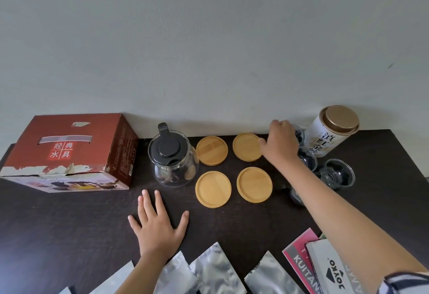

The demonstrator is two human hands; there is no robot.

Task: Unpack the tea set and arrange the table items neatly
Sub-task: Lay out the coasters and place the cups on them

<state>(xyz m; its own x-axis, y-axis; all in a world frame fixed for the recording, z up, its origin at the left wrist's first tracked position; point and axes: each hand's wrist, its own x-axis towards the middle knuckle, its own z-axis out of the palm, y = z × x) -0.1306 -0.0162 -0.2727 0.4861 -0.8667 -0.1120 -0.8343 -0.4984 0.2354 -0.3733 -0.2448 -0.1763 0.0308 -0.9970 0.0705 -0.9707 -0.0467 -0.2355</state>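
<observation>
Unpacking looks mostly done: the glass teapot [173,159] and four wooden coasters [234,169] sit out near the table's [69,224] far edge. Pairing remains: the right hand [279,141] curls round a glass cup [298,134] toward the far right corner; the left hand [157,221] rests flat, fingers spread.

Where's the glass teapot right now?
In the head view, the glass teapot stands left of centre at the back of the dark table, between the red box and the four wooden coasters.
</observation>
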